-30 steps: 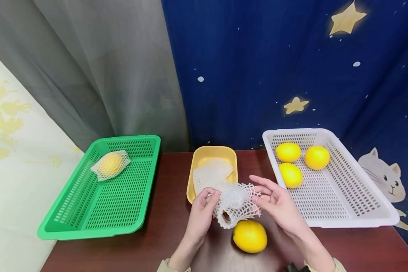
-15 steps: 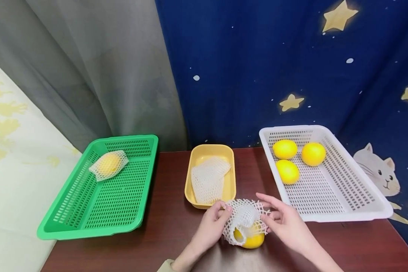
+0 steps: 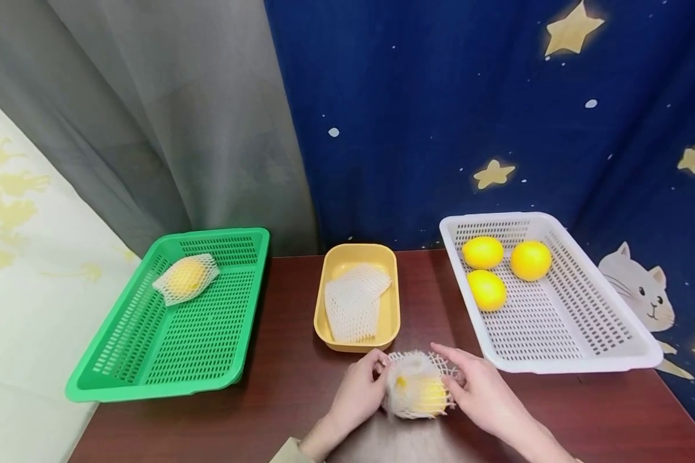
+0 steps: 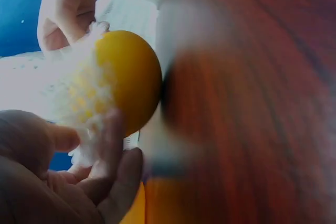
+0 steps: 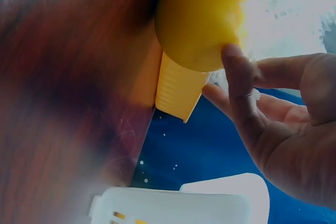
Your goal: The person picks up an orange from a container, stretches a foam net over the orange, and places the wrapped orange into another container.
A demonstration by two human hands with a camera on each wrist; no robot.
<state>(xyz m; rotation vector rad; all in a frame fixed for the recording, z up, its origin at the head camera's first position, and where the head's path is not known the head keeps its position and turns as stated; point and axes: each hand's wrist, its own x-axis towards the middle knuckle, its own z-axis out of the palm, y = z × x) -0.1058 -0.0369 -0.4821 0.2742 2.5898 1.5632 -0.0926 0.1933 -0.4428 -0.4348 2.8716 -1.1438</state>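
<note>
A white foam net sleeve lies partly over a yellow lemon on the table in front of me. With thumb and fingers, my left hand pinches the sleeve's left edge. My right hand pinches the right edge, its index finger extended. In the left wrist view the lemon's lower part is bare and touches the table, while the net covers its upper part. One fingertip of the right hand touches the lemon in the right wrist view. The net is blurred there.
Behind the hands stands a yellow tray holding more foam nets. At left, a green basket contains one netted lemon. At right, a white basket contains three bare lemons. Curtains hang behind the table.
Both hands have brought the net sleeve down and nearer, from above the tray's front edge onto the lemon. The net now covers much of the lemon, which was bare a second ago.
</note>
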